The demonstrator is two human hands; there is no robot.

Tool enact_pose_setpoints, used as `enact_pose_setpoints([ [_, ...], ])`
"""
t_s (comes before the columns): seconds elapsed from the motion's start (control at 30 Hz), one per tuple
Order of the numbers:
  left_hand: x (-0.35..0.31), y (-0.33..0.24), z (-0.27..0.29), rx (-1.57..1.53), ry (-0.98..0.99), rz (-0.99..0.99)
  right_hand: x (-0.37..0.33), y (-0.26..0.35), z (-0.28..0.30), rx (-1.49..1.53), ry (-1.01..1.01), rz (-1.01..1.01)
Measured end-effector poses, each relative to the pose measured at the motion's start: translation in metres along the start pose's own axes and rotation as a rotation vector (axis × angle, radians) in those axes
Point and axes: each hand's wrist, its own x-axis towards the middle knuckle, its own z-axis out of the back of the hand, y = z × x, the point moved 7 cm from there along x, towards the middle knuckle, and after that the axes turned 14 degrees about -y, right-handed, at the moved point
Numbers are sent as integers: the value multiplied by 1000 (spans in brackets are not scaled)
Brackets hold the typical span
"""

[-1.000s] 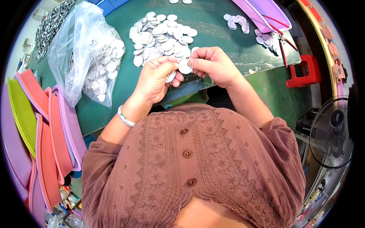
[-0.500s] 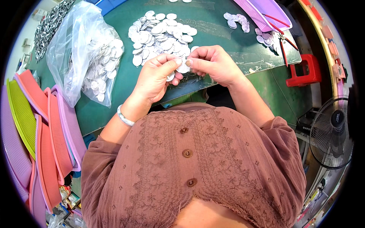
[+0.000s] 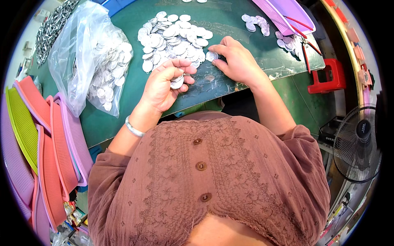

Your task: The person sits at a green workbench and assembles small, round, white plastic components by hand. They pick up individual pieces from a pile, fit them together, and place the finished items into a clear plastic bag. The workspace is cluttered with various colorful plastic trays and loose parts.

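Observation:
My left hand [image 3: 166, 84] is curled palm-up above the table's near edge, with several round silver medallions [image 3: 177, 83] held in its fingers. Farther right, my right hand [image 3: 238, 60] has its thumb and index finger around one silver medallion [image 3: 211, 56], at the right edge of a loose pile of medallions [image 3: 174, 37]. Some medallions in the pile show a small loop on the rim. The left palm hides part of what it holds.
A clear plastic bag [image 3: 102, 69] of medallions lies left, beside stacked coloured baskets [image 3: 45, 147]. At the far right are a purple basket [image 3: 283, 16], red-handled pliers [image 3: 304, 49] and smaller medallion groups [image 3: 256, 22]. A red stool [image 3: 328, 78] and a fan [image 3: 357, 143] stand right.
My hands have moved apart. The right hand has gone up and right to a medallion by the pile; the left has drawn slightly back and left with its medallions.

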Motion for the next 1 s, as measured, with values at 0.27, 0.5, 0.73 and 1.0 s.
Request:
enact_pose_setpoints([
  [0.27,2,9,-1,55,69,50,3,-9,-8,416,125,-335],
  [0.5,-2,13,-13,41,123,114,0,41,16,758,-63,111],
  [0.73,-2,2,-6,106,37,-156,-7,19,-1,1139,-10,-452],
  [1.0,-7,-7,-5,231,-8,-393,-10,28,-1,1045,46,-374],
])
